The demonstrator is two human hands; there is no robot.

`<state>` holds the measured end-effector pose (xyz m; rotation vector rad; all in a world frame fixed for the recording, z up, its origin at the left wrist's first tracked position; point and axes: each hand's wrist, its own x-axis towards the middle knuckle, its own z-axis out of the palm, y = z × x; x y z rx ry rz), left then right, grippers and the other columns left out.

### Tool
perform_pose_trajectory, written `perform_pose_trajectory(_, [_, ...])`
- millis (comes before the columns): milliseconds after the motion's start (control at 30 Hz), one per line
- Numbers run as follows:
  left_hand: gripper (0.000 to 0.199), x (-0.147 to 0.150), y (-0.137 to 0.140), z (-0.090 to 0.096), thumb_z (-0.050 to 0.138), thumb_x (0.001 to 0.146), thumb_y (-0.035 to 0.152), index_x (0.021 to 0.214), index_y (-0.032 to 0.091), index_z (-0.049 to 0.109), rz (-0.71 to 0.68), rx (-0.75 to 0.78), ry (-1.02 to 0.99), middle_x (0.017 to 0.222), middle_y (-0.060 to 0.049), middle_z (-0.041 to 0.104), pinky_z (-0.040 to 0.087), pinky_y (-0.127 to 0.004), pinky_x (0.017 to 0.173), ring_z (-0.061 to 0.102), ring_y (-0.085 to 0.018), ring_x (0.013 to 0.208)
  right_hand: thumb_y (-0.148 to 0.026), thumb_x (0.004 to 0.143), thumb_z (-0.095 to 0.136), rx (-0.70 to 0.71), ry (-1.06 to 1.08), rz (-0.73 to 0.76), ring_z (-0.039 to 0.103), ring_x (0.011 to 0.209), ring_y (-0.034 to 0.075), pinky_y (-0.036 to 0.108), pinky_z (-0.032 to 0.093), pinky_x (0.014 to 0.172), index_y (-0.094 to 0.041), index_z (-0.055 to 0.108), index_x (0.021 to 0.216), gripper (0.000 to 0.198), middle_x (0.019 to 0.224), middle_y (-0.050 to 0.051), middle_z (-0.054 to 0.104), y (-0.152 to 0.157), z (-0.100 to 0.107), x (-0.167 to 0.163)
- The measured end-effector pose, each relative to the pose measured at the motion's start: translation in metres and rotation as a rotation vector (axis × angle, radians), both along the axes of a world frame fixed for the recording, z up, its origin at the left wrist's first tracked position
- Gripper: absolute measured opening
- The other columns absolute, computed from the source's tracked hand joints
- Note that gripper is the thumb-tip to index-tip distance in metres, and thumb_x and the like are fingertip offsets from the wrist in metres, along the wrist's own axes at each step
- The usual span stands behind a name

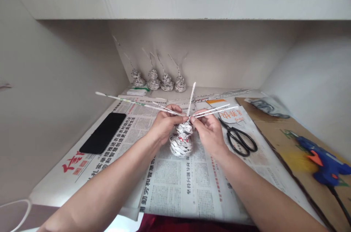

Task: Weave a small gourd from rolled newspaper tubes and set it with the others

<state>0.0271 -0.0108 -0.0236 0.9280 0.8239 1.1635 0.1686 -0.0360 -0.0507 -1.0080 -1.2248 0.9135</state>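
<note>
A gourd-shaped weaving of rolled newspaper strips (181, 145) stands upright between my hands, its wide part at the bottom and a narrow waist above. Thin paper sticks spread out from its top, one pointing up and the others to the left and right. My left hand (168, 124) pinches the paper sticks (128, 101) on the left close to the top of the gourd. On the opposite side, my right hand (210, 129) is closed on the sticks that point right. Both thumbs nearly meet at the top; the fingertips partly hide the crossing.
Several finished woven gourds (167, 82) stand along the back wall. Newspaper (175, 188) covers the table. A black phone (103, 133) lies left, black-handled scissors (240, 140) right. A blue glue gun (325, 160) rests on cardboard (276, 144) at far right. Loose paper sticks (219, 95) lie behind.
</note>
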Motion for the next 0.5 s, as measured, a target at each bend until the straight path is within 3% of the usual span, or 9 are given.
perform_pose_trajectory(300, [0.045,-0.0042,0.0033,0.0026,0.085,0.048,0.014,0.080,0.017,0.053,0.038,-0.007,0.015,0.061,0.002,0.065,0.046,-0.024,0.056,0.060,-0.012,0.055,-0.029,0.077,0.071,0.009,-0.003,0.114,0.064,0.076,0.016,0.029,0.051,0.071,-0.021,0.063,0.097,0.023,0.082,0.001,0.069,0.0041,0.0059,0.0061])
perform_pose_trajectory(500, [0.041,-0.0020,0.0019,0.0003,0.083,0.051,0.014,0.079,0.017,0.053,0.067,0.018,0.014,0.059,0.003,0.062,0.044,-0.023,0.054,0.059,-0.013,0.054,-0.032,0.080,0.068,0.034,-0.061,0.042,0.065,0.074,0.018,0.030,0.051,0.070,-0.020,0.062,0.083,0.014,0.079,0.003,0.069,0.0043,0.0004,0.0047])
